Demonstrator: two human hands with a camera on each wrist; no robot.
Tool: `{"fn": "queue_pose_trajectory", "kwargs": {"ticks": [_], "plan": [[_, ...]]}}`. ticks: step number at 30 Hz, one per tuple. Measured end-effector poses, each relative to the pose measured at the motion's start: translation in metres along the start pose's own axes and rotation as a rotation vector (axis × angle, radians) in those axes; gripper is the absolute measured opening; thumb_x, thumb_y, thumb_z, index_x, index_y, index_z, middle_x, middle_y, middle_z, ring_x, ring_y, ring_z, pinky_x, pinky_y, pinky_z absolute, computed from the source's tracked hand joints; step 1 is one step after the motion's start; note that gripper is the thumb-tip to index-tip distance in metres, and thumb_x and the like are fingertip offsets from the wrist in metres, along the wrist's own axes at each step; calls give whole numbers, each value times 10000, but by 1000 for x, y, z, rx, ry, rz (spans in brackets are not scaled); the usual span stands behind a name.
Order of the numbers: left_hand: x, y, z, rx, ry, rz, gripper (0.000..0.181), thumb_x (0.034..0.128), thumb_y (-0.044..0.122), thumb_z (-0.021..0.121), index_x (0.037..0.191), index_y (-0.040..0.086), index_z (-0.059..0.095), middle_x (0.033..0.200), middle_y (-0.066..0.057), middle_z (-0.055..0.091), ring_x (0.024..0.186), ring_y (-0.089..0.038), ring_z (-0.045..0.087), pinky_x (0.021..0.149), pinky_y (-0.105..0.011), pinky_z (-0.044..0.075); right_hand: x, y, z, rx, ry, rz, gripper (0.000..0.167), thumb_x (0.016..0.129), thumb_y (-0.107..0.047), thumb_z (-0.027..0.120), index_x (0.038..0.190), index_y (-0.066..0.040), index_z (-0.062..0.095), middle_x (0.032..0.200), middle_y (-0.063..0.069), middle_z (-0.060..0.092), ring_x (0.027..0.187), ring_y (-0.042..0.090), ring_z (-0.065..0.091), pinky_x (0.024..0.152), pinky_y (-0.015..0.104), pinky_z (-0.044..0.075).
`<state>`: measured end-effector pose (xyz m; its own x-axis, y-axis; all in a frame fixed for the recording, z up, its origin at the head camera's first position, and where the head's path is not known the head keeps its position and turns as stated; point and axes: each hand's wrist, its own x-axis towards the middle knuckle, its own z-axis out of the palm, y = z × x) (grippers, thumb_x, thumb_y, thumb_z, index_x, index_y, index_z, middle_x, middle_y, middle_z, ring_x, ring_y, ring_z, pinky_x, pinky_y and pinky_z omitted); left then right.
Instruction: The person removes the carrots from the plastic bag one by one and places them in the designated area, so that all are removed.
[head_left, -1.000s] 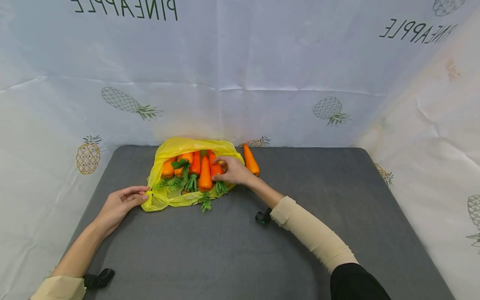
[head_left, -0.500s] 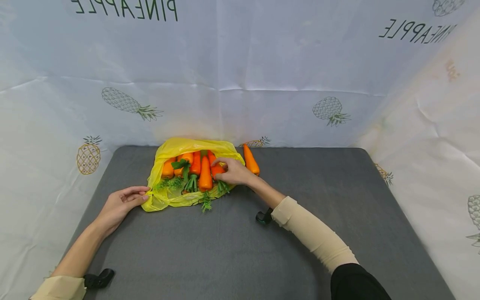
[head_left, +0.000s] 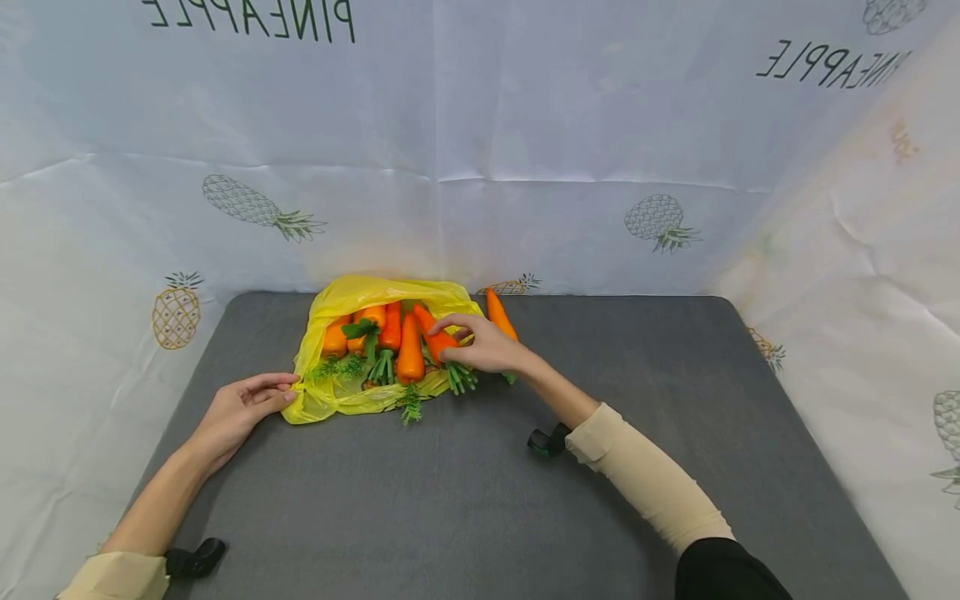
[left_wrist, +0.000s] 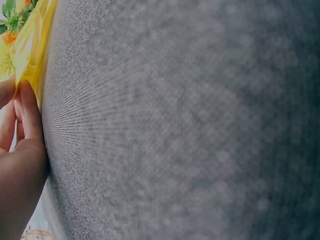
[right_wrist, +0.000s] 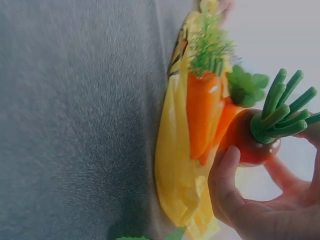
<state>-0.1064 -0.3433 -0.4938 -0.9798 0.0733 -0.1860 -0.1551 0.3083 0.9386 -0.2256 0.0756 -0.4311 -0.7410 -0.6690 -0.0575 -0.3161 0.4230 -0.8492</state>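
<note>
A yellow plastic bag (head_left: 315,406) lies at the back of the grey table with its mouth toward me, several orange carrots inside. My left hand (head_left: 236,410) pinches the bag's left edge between thumb and fingertips, as the left wrist view also shows. With thumb and fingers, my right hand (head_left: 487,343) holds a carrot (head_left: 431,327) near its crown at the bag's right side. Its stubby green stems (right_wrist: 285,112) stand out past my fingers in the right wrist view. Another carrot (head_left: 411,348) with feathery leaves lies just left of it.
One loose carrot (head_left: 499,312) lies on the table right of the bag, partly hidden by my right hand. The grey tabletop (head_left: 420,508) stretches toward me. A white cloth (head_left: 480,108) printed with pineapples hangs behind the table and at both sides.
My right hand has drawn the held carrot a little to the right and toward me, its stems now over the bag's front edge. My left hand stays at the bag's edge.
</note>
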Motion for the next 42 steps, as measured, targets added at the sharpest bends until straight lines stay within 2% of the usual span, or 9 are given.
{"fn": "queue_pose_trajectory", "kwargs": {"ticks": [4,6,14,17,22,29,35,38,42], "plan": [[1,1,-1,11,4,-1,451,1069,266,723,1416,-12,645,1070,222,778,974,69,711,863,-111,578,-15,-6,-8,27,-2,-25,391,1024,-202,692,1409,-135,680,1538,123,608,1302,357,645,1032,446,595],[1,1,0,16,2,-6,462,1069,276,724,1420,-14,641,1068,222,776,975,68,709,863,-112,577,-23,-8,-13,32,4,-34,390,1023,-208,695,1407,-141,675,1507,124,633,1312,361,653,1055,474,595],[0,1,-2,29,1,-11,459,1076,287,713,1426,-1,640,1061,237,777,976,71,712,864,-107,573,-51,-5,-26,5,34,-42,358,1012,-181,683,1364,-119,676,1303,170,706,1064,297,734,1005,462,615],[0,1,-2,26,3,-7,467,1075,287,713,1430,-7,637,1068,233,780,979,69,715,866,-108,574,-56,3,-23,4,42,-29,365,1019,-166,685,1379,-108,670,1345,178,700,1116,300,735,1018,459,617],[0,-1,0,20,1,-2,477,1075,285,713,1435,-18,631,1074,227,779,983,65,715,869,-111,576,-68,11,-24,47,87,-26,376,1027,-138,692,1399,-88,662,1398,212,690,1123,312,743,966,406,619],[0,0,-1,4,-3,3,442,1075,266,714,1421,-2,647,1064,215,787,975,64,719,864,-112,577,-90,12,-49,73,169,-30,379,1040,-99,695,1416,-76,652,1439,235,668,1178,358,739,947,365,623],[0,0,-1,-8,-4,13,431,1072,246,718,1417,-4,650,1062,207,796,975,65,724,865,-108,575,-104,26,-71,42,266,-2,357,1055,-85,685,1410,-62,652,1486,208,631,1251,392,692,958,270,597],[1,0,-1,-10,-5,18,425,1072,241,718,1415,-3,652,1063,209,796,976,68,723,864,-106,574,-109,36,-79,18,304,34,363,1060,-88,680,1420,-57,646,1500,217,625,1295,433,668,1001,349,603],[0,-1,-1,-15,-9,20,404,1073,232,715,1409,13,660,1068,214,793,979,73,720,867,-103,572,-113,48,-83,-9,337,85,374,1068,-117,681,1436,-63,639,1524,223,611,1378,459,618,1091,561,568]]}}
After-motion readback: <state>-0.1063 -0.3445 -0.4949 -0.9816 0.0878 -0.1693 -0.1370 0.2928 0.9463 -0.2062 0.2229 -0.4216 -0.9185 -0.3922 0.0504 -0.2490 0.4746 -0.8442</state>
